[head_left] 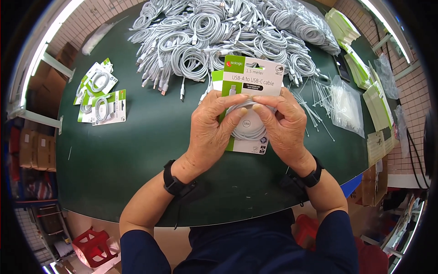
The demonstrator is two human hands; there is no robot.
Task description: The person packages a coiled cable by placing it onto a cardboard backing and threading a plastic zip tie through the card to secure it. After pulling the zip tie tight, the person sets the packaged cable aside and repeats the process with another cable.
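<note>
Head view: coiled cable [250, 137] and card [253, 82] are pinched by the fingers of left hand [210, 124] and right hand [286, 124], between cable heap [196, 45] and near worktop edge [228, 218]; carded cables [109, 106] are seen well apart.

The central card [258, 75] looks like smooth printed paperboard with a light sheen; the cable coil [248, 135] against it has a smooth plastic jacket. The tabletop [137, 160] is smooth and low-sheen. At 12 o'clock, the cable heap [205, 27] looks plastic; at 1 o'clock, a clear plastic bag [331, 39] is crinkled and glossy. Cartons [36, 148] at 9 o'clock are matt cardboard, the sleeve [141, 251] at 7 o'clock matt cloth.
</note>
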